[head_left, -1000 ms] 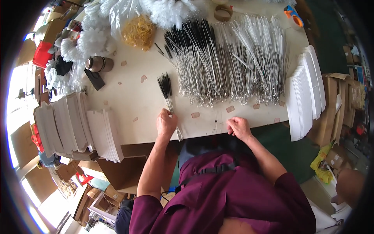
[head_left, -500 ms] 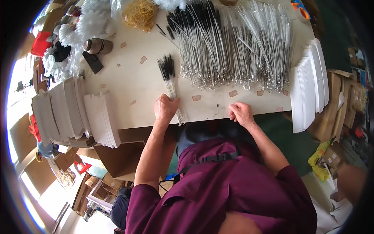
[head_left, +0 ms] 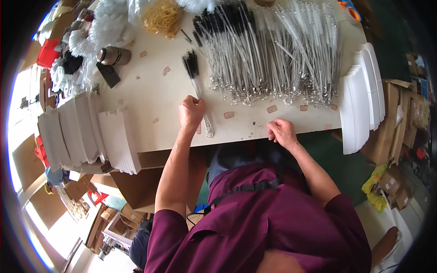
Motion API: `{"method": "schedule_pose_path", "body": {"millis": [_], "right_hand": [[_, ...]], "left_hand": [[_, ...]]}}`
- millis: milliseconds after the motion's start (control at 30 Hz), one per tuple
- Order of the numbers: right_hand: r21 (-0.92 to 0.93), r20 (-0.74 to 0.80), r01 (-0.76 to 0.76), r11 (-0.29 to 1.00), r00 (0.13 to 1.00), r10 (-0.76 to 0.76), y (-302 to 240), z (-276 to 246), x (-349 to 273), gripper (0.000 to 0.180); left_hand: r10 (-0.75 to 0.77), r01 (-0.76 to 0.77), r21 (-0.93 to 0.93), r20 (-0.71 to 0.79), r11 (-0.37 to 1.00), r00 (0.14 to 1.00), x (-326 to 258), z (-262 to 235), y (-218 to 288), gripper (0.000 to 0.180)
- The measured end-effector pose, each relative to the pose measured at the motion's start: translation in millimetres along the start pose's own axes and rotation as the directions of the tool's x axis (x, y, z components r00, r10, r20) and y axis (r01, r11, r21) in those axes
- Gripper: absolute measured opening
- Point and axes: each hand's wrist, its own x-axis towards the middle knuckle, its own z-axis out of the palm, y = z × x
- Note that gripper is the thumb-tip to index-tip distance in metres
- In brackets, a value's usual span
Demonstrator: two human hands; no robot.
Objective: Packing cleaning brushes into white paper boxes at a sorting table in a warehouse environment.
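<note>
My left hand [head_left: 191, 111] is closed round the wire handles of a small bundle of black-bristled tube brushes [head_left: 190, 63]. Their bristles point away from me, and the looped wire ends stick out below my fist. At the table's near edge, my right hand [head_left: 282, 132] rests with its fingers curled in; whatever it may hold is hidden. Beyond my hands lies a wide heap of wire brushes, with black bristles [head_left: 223, 25] on the left part and white bristles [head_left: 314, 27] on the right. Loops on their handle ends face me.
White card stacks [head_left: 119, 139] stand at the table's left and more white card [head_left: 357, 109] at its right edge. Further back are a metal flask [head_left: 114, 56], a dark flat block [head_left: 108, 75], a bag of yellow rubber bands [head_left: 162, 18] and orange-blue scissors [head_left: 350, 10].
My left hand has moved slightly away from me and to the left, carrying the brush bundle with it. My right hand has stayed in place.
</note>
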Motion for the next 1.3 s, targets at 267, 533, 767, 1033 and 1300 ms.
{"method": "schedule_pose_path", "body": {"millis": [267,533,767,1033,1300], "right_hand": [[0.007,0.014,-0.028,1.000,1.000,0.028,-4.5,-2.9,-3.7,0.024],[-0.107,-0.148,0.222,0.969,0.960,-0.236,12.1,-33.5,-17.8,0.021],[-0.313,-0.489,0.190,0.930,0.807,-0.330,23.5,-95.5,-18.9,0.023],[0.024,-0.644,0.409,0.912,0.704,-0.299,-25.4,-160.0,-42.1,0.020],[-0.650,0.313,0.760,0.030,0.303,-0.900,-292.9,-229.5,-233.6,0.044]], "left_hand": [[0.010,-0.018,-0.087,-0.081,0.996,0.997,40.8,7.6,25.9,0.030],[0.049,-0.071,-0.227,-0.100,0.971,0.994,19.3,-1.1,-7.9,0.027],[0.211,-0.187,-0.419,0.011,0.888,0.977,-33.5,-31.3,53.6,0.017],[0.789,-0.886,-0.272,-0.407,0.376,0.460,-109.5,-168.7,270.1,0.048],[0.917,-0.938,-0.344,-0.386,-0.042,0.100,-75.1,-262.3,217.4,0.060]]}}
